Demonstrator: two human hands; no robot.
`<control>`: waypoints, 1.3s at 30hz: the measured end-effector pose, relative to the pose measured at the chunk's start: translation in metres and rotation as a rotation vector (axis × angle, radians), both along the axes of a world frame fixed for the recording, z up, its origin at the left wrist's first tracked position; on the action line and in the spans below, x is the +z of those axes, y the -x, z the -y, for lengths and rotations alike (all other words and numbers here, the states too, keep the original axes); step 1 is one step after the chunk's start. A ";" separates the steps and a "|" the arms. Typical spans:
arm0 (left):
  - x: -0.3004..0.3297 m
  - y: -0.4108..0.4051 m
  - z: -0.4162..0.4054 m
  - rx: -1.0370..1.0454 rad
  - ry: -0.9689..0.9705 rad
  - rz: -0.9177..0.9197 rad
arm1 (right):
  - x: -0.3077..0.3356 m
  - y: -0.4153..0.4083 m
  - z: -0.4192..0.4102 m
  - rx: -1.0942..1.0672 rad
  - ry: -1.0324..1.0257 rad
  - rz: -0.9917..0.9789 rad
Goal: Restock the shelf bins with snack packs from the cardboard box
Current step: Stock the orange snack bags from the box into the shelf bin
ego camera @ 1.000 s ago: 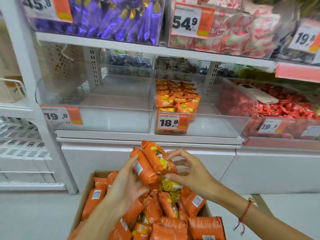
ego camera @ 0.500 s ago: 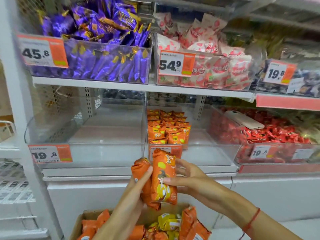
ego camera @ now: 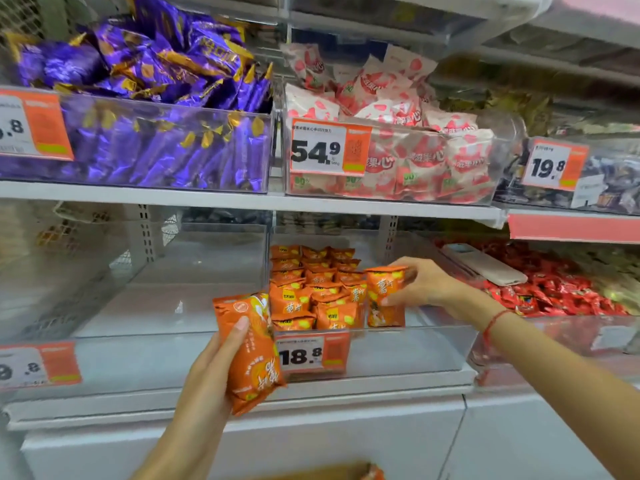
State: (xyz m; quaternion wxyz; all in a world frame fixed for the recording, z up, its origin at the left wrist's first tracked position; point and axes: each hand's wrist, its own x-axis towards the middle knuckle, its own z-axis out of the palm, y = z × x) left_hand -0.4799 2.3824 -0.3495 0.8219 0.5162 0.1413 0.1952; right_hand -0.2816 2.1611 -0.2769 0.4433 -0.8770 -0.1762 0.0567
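My right hand [ego camera: 420,284] grips an orange snack pack [ego camera: 382,299] and holds it upright inside the clear middle bin [ego camera: 398,351], just right of the rows of orange packs [ego camera: 311,289] standing there. My left hand [ego camera: 214,362] holds a second orange snack pack [ego camera: 251,348] in front of the bin's left front corner, below its rim. Only a sliver of the cardboard box [ego camera: 332,471] with one orange pack shows at the bottom edge.
A clear bin [ego camera: 145,362] with nothing visible inside sits left of the middle one. A bin of red packs [ego camera: 554,292] with a white flat device [ego camera: 485,265] on top lies to the right. Above, bins hold purple packs [ego camera: 156,109] and white-red packs [ego camera: 398,133].
Both hands rose from the box toward the shelf. My right hand took one pack away from the left and carried it into the middle bin. The view tilted upward.
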 end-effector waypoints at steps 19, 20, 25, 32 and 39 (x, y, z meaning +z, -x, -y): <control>0.005 0.006 0.004 -0.157 -0.051 -0.026 | -0.050 -0.021 -0.030 0.063 0.155 0.092; 0.005 0.008 0.006 -0.173 -0.073 -0.028 | -0.047 -0.021 -0.028 0.084 0.222 0.114; 0.015 0.014 0.015 -0.217 -0.204 -0.022 | -0.028 0.004 -0.021 0.037 0.400 0.354; 0.048 -0.007 0.049 -0.206 -0.421 0.083 | 0.014 0.112 -0.023 0.394 -0.218 0.121; 0.063 -0.030 0.062 -0.212 -0.502 0.054 | 0.020 0.105 0.005 0.153 -0.682 0.100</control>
